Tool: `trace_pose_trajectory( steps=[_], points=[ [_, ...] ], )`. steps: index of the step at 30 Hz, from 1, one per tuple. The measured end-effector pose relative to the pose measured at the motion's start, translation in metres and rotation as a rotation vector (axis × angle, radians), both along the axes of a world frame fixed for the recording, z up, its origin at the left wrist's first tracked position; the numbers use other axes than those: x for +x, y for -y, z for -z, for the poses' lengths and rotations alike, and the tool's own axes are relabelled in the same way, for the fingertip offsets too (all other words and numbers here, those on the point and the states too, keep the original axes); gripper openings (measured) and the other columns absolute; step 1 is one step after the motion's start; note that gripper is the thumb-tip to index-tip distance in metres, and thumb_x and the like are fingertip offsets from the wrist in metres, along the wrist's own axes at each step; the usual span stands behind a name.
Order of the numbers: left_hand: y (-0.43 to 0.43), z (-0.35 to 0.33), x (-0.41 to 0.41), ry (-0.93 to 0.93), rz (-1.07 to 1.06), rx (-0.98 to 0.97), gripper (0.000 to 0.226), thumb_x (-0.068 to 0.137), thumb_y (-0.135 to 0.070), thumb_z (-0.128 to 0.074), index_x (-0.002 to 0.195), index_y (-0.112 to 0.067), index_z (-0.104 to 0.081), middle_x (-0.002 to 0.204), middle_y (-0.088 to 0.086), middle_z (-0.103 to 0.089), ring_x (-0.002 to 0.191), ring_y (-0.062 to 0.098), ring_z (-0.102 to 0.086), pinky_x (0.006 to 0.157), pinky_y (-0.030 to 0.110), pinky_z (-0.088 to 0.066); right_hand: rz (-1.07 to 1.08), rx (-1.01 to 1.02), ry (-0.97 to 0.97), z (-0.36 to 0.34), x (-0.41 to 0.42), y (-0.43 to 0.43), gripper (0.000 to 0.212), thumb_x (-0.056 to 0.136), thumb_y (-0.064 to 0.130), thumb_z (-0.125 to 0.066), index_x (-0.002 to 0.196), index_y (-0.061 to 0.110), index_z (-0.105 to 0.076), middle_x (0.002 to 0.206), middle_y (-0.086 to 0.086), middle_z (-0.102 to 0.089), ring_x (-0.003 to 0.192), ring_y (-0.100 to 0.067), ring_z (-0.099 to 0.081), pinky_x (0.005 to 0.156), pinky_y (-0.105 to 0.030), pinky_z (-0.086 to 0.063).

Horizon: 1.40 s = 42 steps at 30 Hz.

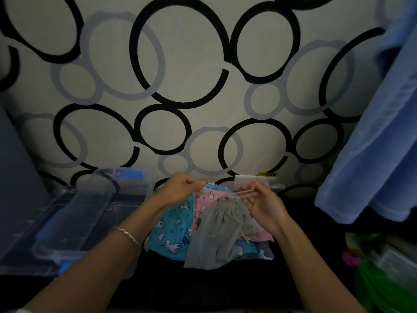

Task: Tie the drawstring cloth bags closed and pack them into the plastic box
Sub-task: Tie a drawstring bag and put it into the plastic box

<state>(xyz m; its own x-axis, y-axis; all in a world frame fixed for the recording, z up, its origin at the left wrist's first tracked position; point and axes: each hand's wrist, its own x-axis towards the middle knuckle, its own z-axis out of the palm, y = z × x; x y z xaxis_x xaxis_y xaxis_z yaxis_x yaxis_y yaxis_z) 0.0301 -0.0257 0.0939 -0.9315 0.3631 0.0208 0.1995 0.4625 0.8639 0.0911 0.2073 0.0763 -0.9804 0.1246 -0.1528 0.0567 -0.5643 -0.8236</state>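
Head view: left hand point(180, 188) and right hand point(262, 203) both pinch the grey bag's point(216, 231) drawstring point(244, 193), cinching it; patterned bags point(173, 229) wait untied, plastic box point(74, 213) looks empty.

Dim, underexposed wide-angle view with curved edges, soft focus, murky black shadows below.

No text, brand, number or sign can be read. A small yellow label point(267, 174) with dark marks sits on top of a white box point(250, 180) at about 1 o'clock from the centre of the cloth pile; its characters are too small and blurred to make out. The blue printed bag point(173, 231) at 6 o'clock carries dark lettering-like marks near its right edge, likewise illegible.
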Motion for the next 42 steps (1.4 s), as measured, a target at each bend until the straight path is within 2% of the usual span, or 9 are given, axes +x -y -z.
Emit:
trace_pose_trajectory(
  steps=[3,7,10,15,21,27,32,36,42],
  points=[
    [0.015,0.009,-0.008,0.152,-0.142,0.109,0.034,0.094,-0.038,-0.056,0.070,-0.018,-0.066,0.094,0.006,-0.069,0.087,0.023,-0.064,0.084,0.038,-0.049,-0.013,-0.076,0.103,0.011,0.005,-0.010,0.032,0.101,0.023,-0.043,0.071,0.013,-0.046,0.062,-0.003,-0.046,0.063,-0.016,-0.053,0.063,-0.026,-0.052],
    [0.001,0.015,0.004,0.534,-0.259,0.600,0.033,0.099,-0.033,-0.049,0.075,-0.014,-0.060,0.064,0.001,-0.051,0.058,0.011,-0.046,0.059,0.022,-0.037,-0.034,-0.083,0.193,0.009,0.004,0.003,0.035,0.104,0.021,-0.035,0.070,0.013,-0.040,0.057,0.000,-0.035,0.055,-0.012,-0.036,0.044,-0.019,-0.040],
    [-0.013,0.026,0.016,0.668,-0.088,0.859,0.034,0.101,-0.042,-0.036,0.109,-0.021,-0.062,0.105,0.001,-0.068,0.099,0.015,-0.063,0.087,0.031,-0.050,-0.047,-0.039,0.176,0.003,-0.001,0.013,0.035,0.104,0.022,-0.034,0.072,0.012,-0.041,0.062,-0.001,-0.035,0.057,-0.012,-0.034,0.047,-0.019,-0.033],
    [-0.038,0.045,0.023,0.555,-0.121,0.700,0.043,0.093,-0.026,-0.060,0.135,-0.029,-0.047,0.129,0.010,-0.060,0.108,0.021,-0.062,0.084,0.032,-0.053,-0.101,-0.049,0.118,-0.007,-0.006,0.021,0.006,0.090,0.008,-0.056,0.086,0.003,-0.056,0.075,-0.009,-0.054,0.064,-0.014,-0.055,0.060,-0.023,-0.049],
    [-0.064,0.039,0.020,0.597,-0.294,0.773,0.023,0.083,-0.009,-0.071,0.105,-0.008,-0.063,0.105,0.016,-0.069,0.091,0.026,-0.067,0.082,0.038,-0.057,-0.143,0.085,0.088,-0.012,-0.006,0.022,0.029,0.085,-0.016,-0.054,0.112,-0.005,-0.057,0.119,-0.018,-0.063,0.107,-0.025,-0.065,0.080,-0.028,-0.058],
    [-0.078,0.027,0.024,0.542,-0.313,0.661,0.013,0.083,-0.007,-0.071,0.093,-0.009,-0.062,0.108,0.020,-0.068,0.101,0.032,-0.066,0.090,0.043,-0.055,0.011,0.627,0.176,-0.005,-0.007,0.023,0.009,0.089,0.018,-0.065,0.093,0.011,-0.071,0.095,-0.013,-0.072,0.090,-0.023,-0.069,0.080,-0.035,-0.056],
    [-0.072,0.028,0.027,0.640,-0.251,0.884,0.026,0.087,0.000,-0.064,0.112,0.005,-0.060,0.104,0.020,-0.069,0.087,0.025,-0.070,0.077,0.030,-0.060,0.032,0.698,0.114,-0.007,-0.005,0.018,0.015,0.092,0.016,-0.060,0.101,0.009,-0.070,0.098,-0.015,-0.070,0.100,-0.038,-0.065,0.092,-0.045,-0.052],
    [-0.066,0.029,0.027,0.649,-0.246,1.038,0.009,0.092,0.004,-0.054,0.096,0.006,-0.062,0.078,0.014,-0.071,0.064,0.018,-0.071,0.056,0.023,-0.058,0.104,0.316,0.131,-0.002,-0.008,0.013,0.016,0.093,0.009,-0.057,0.106,0.008,-0.068,0.081,-0.011,-0.065,0.074,-0.021,-0.063,0.071,-0.035,-0.055],
    [-0.056,0.033,0.020,0.586,-0.391,1.039,0.024,0.085,-0.001,-0.066,0.108,-0.003,-0.061,0.102,0.019,-0.067,0.084,0.021,-0.067,0.063,0.024,-0.060,0.196,0.188,0.222,-0.004,-0.011,0.014,0.010,0.094,-0.001,-0.051,0.087,0.003,-0.057,0.067,-0.006,-0.050,0.045,-0.007,-0.040,0.038,-0.015,-0.033]
  ],
)
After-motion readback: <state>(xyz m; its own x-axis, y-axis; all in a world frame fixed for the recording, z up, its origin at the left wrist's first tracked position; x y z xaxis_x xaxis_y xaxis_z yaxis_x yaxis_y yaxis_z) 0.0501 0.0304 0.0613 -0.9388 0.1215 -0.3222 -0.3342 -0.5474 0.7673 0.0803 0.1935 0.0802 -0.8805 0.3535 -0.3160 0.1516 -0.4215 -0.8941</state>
